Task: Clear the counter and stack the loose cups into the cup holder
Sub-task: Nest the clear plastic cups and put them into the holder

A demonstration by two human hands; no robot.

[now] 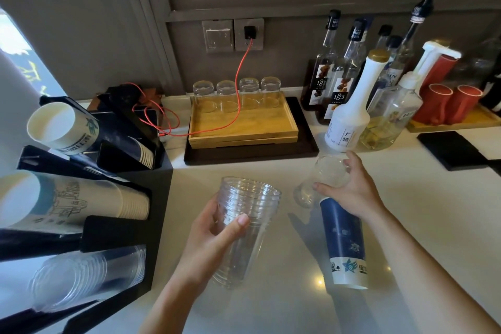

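My left hand [217, 236] grips a nested stack of clear plastic cups [244, 225], mouth up, above the white counter [271, 306]. My right hand [349, 192] is closed on a loose clear plastic cup [322, 179] that is tilted over the counter. Just below that hand a blue and white paper cup [344, 241] stands upside down. The black cup holder [141, 198] at the left has slanted slots. They hold a blue paper cup stack [65, 127], a pale printed paper cup stack [67, 200] and a clear plastic cup stack [92, 276].
A wooden tray [244, 127] with several upturned glasses sits on a black tray at the back, with a red cable [238, 81] draped across it. Syrup bottles [349, 106] crowd the back right beside red mugs [447, 103]. A black mat [455, 149] lies at the right.
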